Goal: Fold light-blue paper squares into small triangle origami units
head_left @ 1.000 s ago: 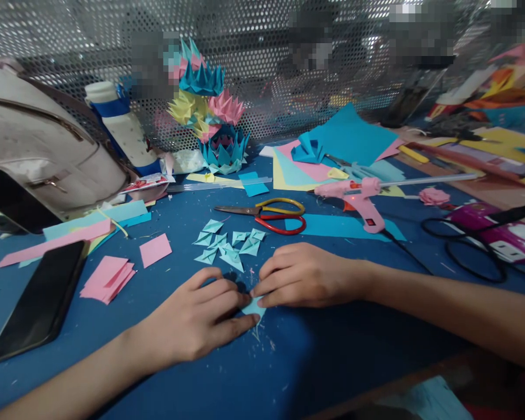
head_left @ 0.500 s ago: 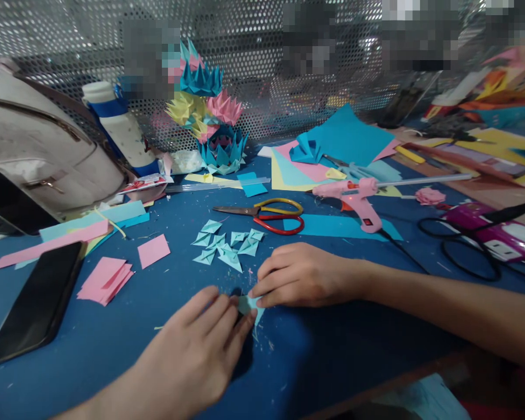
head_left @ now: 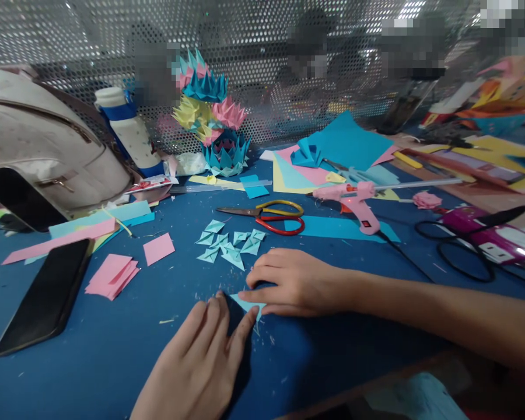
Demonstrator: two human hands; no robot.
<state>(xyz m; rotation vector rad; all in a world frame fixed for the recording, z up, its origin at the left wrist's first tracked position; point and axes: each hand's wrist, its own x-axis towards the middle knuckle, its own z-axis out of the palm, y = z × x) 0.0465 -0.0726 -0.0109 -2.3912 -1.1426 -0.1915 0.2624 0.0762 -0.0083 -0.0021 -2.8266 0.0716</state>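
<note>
A small light-blue paper piece (head_left: 246, 304) lies flat on the blue table (head_left: 91, 350), partly covered by both hands. My left hand (head_left: 201, 356) rests low in the view with its fingers stretched out, fingertips pressing the paper's left side. My right hand (head_left: 293, 283) lies palm down on the paper's right side, fingers extended and close together against it. Just beyond the hands sits a cluster of several folded light-blue triangles (head_left: 227, 244).
Red-and-yellow scissors (head_left: 271, 217) and a pink glue gun (head_left: 359, 201) lie behind the triangles. A black phone (head_left: 48, 294) and pink paper squares (head_left: 111, 275) are at the left, a white bag (head_left: 39, 151) beyond. Origami flowers (head_left: 214, 116) stand against a perforated metal screen. Black scissors (head_left: 459, 251) lie right.
My left hand has slid back toward me and flattened, its fingers now straight on the paper. My right hand stays pressed on the paper. The view has shifted slightly.
</note>
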